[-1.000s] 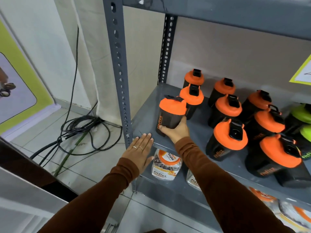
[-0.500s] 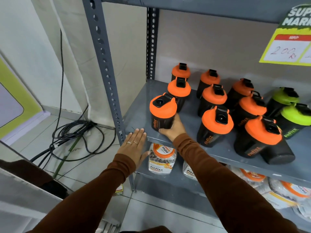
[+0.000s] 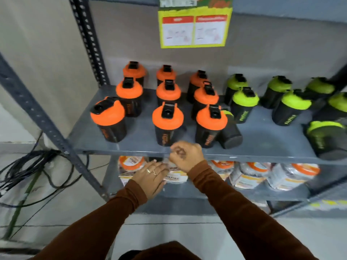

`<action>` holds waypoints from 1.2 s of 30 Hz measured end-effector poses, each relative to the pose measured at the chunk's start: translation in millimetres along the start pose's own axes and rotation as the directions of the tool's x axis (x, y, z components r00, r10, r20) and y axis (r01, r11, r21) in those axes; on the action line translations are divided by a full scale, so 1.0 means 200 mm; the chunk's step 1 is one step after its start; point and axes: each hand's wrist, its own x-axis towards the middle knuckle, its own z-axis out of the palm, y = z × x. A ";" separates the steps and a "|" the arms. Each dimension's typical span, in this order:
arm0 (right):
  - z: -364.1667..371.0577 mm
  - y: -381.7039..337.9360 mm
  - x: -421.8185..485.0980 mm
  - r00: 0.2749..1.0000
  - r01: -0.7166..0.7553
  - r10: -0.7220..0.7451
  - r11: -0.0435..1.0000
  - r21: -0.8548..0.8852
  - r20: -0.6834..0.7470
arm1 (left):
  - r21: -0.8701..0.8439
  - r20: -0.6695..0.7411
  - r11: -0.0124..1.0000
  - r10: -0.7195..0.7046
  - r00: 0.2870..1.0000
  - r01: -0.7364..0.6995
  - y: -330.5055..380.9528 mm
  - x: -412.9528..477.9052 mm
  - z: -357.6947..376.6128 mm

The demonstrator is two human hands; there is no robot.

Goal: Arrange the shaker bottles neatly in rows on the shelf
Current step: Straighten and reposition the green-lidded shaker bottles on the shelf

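Grey metal shelf (image 3: 142, 136), smooth painted deck, perforated angle posts. On it: dark round shaker bottles with domed glossy caps, orange ones (image 3: 167, 121) in three rows of three at shelf left, lime-green ones (image 3: 244, 102) to shelf right; one dark bottle (image 3: 230, 134) lies tipped beside the front orange row. Right hand (image 3: 185, 156) at shelf front edge, fingers curled loosely, holding nothing. Left hand (image 3: 150, 177) just below that edge, fingers flat and extended, empty. Wrapped jars (image 3: 251, 175) on the tier beneath. Black cables (image 3: 28, 166) on tiled floor left of the shelf.
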 end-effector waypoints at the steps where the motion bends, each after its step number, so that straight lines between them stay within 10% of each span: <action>1: -0.08 0.05 -0.02 0.997 0.029 -0.032 0.998 -0.057 -0.065 | -0.003 -0.021 1.000 0.028 0.999 -0.028 0.06 0.06 0.01; 5: -0.36 0.16 -0.03 0.963 0.028 -0.040 0.998 -0.048 -0.268 | 0.033 0.025 0.999 -0.026 0.999 0.025 0.25 0.29 0.01; 11: -0.60 0.32 0.15 0.792 -0.305 0.324 0.944 0.125 -0.517 | 0.111 0.189 0.963 -0.264 0.946 0.247 0.35 0.44 0.00; 20: -0.66 0.45 0.27 0.663 -0.737 0.749 0.655 0.164 -0.013 | 0.113 0.191 0.926 -0.375 0.907 0.359 0.40 0.53 0.02; 36: -0.76 0.50 0.20 0.693 -0.710 0.721 0.685 0.164 -0.015 | -0.003 0.174 0.852 -0.514 0.840 0.523 0.43 0.57 0.04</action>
